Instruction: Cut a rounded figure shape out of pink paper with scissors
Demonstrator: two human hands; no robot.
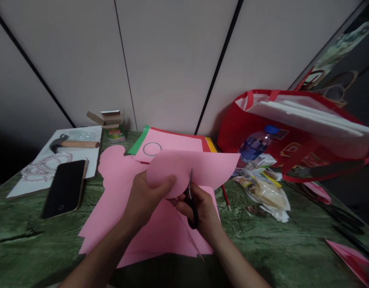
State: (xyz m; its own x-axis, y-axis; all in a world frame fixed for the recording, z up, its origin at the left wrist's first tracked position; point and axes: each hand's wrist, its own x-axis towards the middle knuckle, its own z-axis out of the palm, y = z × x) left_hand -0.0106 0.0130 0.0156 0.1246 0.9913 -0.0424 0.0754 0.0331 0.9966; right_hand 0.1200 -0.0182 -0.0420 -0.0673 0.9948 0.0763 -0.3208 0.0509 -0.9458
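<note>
My left hand [148,194] grips a sheet of pink paper [169,168], thumb on top, over the middle of the table. The sheet's left side has a rounded cut edge. In my right hand [202,208] is a pair of scissors [192,210] with black handles. Their blades point away from me and sit at the paper's cut, between the rounded part and the wider part at the right. Beneath both hands lie several more pink paper pieces [112,208], some with curved outlines. Farther back, a stack of coloured sheets has a pink one [184,140] on top with a dark ring [152,149].
A phone [64,188], clear beads [46,166] and a hammer [76,144] lie at the left, near a small open box [115,130]. To the right are a red pencil [226,198], plastic packets [268,192], a bottle [256,144] and a red bag [232,126]. A wall stands behind.
</note>
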